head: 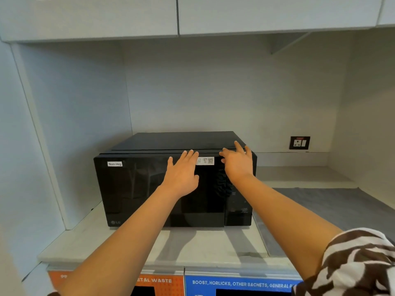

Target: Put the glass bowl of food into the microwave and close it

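A black microwave (136, 189) with a "Non-Veg" label stands on the pale counter, and its dark glass door sits flush with the front. My left hand (182, 175) lies flat against the upper middle of that door, fingers spread. My right hand (238, 162) rests on the top right front corner above the control panel, fingers apart and holding nothing. No glass bowl shows; the door is too dark to see inside.
A wall socket (299, 142) sits to the right of the microwave. A grey mat (342, 206) covers the counter's right part. Overhead cabinets (192, 16) hang above. Orange and blue waste-bin labels (235, 284) run below the counter edge.
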The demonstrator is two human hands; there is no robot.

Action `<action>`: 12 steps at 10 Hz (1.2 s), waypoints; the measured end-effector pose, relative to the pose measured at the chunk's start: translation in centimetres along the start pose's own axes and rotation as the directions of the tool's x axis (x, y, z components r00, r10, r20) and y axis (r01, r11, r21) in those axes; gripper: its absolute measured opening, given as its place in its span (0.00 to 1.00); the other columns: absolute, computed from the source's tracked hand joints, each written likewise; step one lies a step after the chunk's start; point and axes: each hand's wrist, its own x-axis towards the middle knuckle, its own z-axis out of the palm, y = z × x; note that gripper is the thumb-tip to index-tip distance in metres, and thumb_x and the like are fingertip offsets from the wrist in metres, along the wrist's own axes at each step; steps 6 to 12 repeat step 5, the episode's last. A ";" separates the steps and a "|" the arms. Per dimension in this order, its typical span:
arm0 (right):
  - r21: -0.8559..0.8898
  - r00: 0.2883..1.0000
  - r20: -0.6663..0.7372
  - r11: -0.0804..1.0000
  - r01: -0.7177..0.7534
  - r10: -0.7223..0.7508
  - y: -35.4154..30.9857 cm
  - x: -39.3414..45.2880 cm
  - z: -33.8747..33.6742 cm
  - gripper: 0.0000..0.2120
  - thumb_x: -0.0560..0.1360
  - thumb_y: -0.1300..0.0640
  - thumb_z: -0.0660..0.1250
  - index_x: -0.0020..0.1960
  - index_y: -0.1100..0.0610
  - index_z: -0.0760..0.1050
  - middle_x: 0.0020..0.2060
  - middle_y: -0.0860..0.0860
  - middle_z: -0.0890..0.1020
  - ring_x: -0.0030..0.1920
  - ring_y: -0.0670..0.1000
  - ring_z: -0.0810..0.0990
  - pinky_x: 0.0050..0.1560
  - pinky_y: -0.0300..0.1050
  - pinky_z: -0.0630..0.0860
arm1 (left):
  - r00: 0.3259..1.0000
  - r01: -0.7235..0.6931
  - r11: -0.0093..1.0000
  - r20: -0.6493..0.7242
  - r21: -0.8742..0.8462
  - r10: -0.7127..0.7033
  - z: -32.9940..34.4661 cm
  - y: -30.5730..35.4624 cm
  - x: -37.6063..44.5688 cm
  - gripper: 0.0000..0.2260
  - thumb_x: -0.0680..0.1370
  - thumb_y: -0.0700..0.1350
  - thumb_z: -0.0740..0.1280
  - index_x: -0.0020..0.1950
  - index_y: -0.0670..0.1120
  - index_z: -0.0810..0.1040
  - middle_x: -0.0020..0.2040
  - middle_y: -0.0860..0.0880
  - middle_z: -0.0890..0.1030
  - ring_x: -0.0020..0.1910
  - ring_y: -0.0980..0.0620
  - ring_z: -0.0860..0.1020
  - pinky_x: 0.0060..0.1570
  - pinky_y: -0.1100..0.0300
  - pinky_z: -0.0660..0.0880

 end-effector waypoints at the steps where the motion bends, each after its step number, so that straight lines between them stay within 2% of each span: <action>1: 0.001 1.000 -0.022 1.000 -0.018 0.018 0.0 0.3 0.5 0.18 0.76 0.64 0.59 0.65 0.56 0.71 0.63 0.56 0.77 0.75 0.57 0.54 0.73 0.58 0.48 | 1.000 -0.004 1.000 -0.001 -0.006 0.004 0.1 -0.7 0.0 0.31 0.78 0.46 0.62 0.77 0.48 0.50 0.78 0.49 0.51 0.77 0.49 0.47 0.73 0.40 0.46; 2: 0.034 0.999 -0.032 0.999 -0.041 0.042 0.0 0.3 0.7 0.17 0.76 0.65 0.59 0.64 0.57 0.71 0.61 0.56 0.79 0.75 0.57 0.55 0.73 0.57 0.48 | 1.000 0.009 1.000 0.006 -0.005 -0.009 0.3 -1.5 -0.1 0.31 0.78 0.46 0.62 0.77 0.49 0.50 0.78 0.49 0.51 0.77 0.49 0.47 0.73 0.41 0.46; 3: -0.055 0.997 0.055 0.997 -0.046 0.049 -0.5 0.4 0.0 0.17 0.77 0.61 0.59 0.65 0.55 0.71 0.68 0.55 0.72 0.75 0.59 0.51 0.73 0.60 0.48 | 1.000 0.009 1.000 0.013 0.024 -0.010 0.1 -2.2 0.0 0.32 0.78 0.46 0.62 0.77 0.48 0.49 0.79 0.48 0.50 0.77 0.49 0.47 0.73 0.41 0.46; 4: 0.081 0.999 0.004 0.996 -0.034 0.033 -2.4 -0.2 -2.2 0.18 0.78 0.55 0.58 0.68 0.53 0.67 0.73 0.54 0.63 0.75 0.59 0.50 0.73 0.61 0.50 | 1.000 0.000 0.999 -0.026 0.046 0.001 -0.5 -2.7 0.5 0.32 0.78 0.47 0.62 0.77 0.47 0.48 0.79 0.46 0.49 0.77 0.48 0.45 0.73 0.41 0.47; 5: 0.530 0.967 -0.233 0.847 0.041 0.099 -6.0 -0.8 -6.5 0.17 0.77 0.54 0.60 0.65 0.54 0.71 0.71 0.54 0.67 0.74 0.56 0.58 0.72 0.56 0.58 | 0.994 0.019 0.994 -0.109 0.106 -0.008 -1.6 -3.3 1.9 0.32 0.78 0.49 0.60 0.77 0.45 0.47 0.78 0.44 0.48 0.77 0.47 0.44 0.73 0.42 0.47; 12: 0.530 0.967 -0.233 0.847 0.041 0.099 -6.0 -0.8 -6.5 0.17 0.77 0.54 0.60 0.65 0.54 0.71 0.71 0.54 0.67 0.74 0.56 0.58 0.72 0.56 0.58 | 0.994 0.019 0.994 -0.109 0.106 -0.008 -1.6 -3.3 1.9 0.32 0.78 0.49 0.60 0.77 0.45 0.47 0.78 0.44 0.48 0.77 0.47 0.44 0.73 0.42 0.47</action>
